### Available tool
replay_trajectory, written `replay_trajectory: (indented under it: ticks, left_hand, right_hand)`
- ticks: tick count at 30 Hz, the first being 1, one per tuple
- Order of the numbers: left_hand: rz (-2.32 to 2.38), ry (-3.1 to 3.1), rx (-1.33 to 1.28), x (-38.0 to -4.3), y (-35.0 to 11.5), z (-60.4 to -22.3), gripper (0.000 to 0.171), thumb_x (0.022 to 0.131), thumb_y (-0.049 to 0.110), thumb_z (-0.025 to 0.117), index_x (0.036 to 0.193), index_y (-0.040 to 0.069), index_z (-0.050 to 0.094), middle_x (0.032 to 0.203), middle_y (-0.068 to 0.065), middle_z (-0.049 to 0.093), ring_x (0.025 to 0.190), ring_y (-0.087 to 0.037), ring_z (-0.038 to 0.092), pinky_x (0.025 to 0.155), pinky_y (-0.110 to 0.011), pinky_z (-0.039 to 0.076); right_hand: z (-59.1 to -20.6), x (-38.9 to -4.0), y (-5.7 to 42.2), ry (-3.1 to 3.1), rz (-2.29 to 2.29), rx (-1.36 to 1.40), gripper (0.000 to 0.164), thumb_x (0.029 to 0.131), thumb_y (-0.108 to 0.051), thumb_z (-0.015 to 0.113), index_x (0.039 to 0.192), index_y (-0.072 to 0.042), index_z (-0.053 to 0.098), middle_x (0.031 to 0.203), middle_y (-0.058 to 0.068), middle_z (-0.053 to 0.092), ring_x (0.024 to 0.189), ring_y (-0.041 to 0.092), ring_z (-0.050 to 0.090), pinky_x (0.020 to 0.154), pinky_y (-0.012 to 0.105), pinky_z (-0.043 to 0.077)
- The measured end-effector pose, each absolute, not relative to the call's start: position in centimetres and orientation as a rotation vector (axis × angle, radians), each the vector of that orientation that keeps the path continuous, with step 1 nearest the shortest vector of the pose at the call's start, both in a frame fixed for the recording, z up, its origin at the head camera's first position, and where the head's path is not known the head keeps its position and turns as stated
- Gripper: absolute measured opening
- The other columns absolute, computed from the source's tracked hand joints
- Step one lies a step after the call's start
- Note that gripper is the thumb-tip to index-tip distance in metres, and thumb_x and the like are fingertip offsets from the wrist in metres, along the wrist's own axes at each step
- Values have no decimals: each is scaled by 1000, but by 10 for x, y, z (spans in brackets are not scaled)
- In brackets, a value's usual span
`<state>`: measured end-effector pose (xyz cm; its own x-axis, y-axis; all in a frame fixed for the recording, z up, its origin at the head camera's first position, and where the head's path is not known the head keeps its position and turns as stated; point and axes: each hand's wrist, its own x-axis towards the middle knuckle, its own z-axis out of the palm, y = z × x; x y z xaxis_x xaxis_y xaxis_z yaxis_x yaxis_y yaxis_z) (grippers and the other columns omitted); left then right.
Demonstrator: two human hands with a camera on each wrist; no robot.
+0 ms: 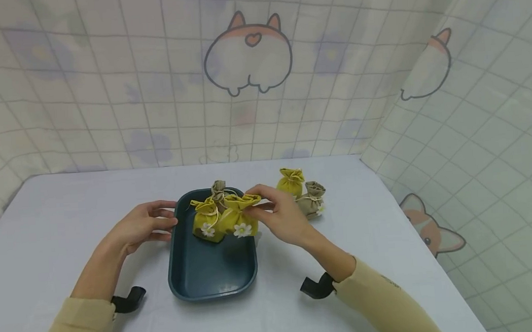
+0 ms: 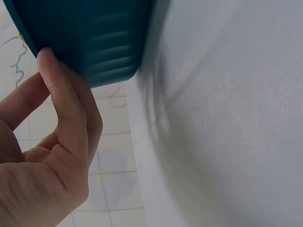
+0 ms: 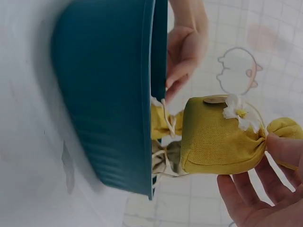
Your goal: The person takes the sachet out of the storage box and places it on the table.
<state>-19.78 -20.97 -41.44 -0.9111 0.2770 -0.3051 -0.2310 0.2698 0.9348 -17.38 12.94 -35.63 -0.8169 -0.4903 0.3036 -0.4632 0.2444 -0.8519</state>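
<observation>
My right hand (image 1: 280, 215) pinches the gathered neck of a yellow drawstring pouch (image 3: 218, 137) with a white flower on it. The pouch hangs over the right rim of a dark teal tray (image 1: 208, 276). Inside the tray, toward its far end, sit another yellow pouch (image 1: 205, 221) with a flower and a grey-brown pouch (image 1: 219, 189), partly hidden behind the yellow ones. My left hand (image 1: 143, 224) is at the tray's left side, its fingertips against the outer wall near the rim; in the left wrist view its fingers are only slightly bent.
Right of the tray, beyond my right hand, a yellow pouch (image 1: 291, 181) and a grey-brown pouch (image 1: 312, 201) stand on the white-covered table (image 1: 89, 192). A patterned curtain (image 1: 151, 91) hangs behind the table and along its right side.
</observation>
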Motion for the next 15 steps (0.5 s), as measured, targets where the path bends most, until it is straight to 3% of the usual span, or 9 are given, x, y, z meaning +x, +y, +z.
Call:
replay_trajectory:
  ticks: [6, 15]
  left_hand:
    - [1683, 2125, 35, -197, -209, -415, 63, 102, 8, 64, 155, -7, 32, 134, -26, 50, 97, -20, 65, 82, -37, 61]
    - [1669, 2141, 47, -198, -210, -413, 63, 103, 8, 63, 154, -8, 31, 136, -29, 49, 96, -24, 66, 81, -37, 61]
  right_hand:
    - [-356, -174, 150, 2545, -1671, -891, 22, 96, -2, 70, 119, -4, 69, 118, 9, 69, 101, 28, 72, 88, 40, 59]
    - [-361, -178, 171, 2571, -1714, -845, 19, 96, 1, 70, 115, -3, 69, 115, 11, 68, 103, 28, 70, 89, 33, 59]
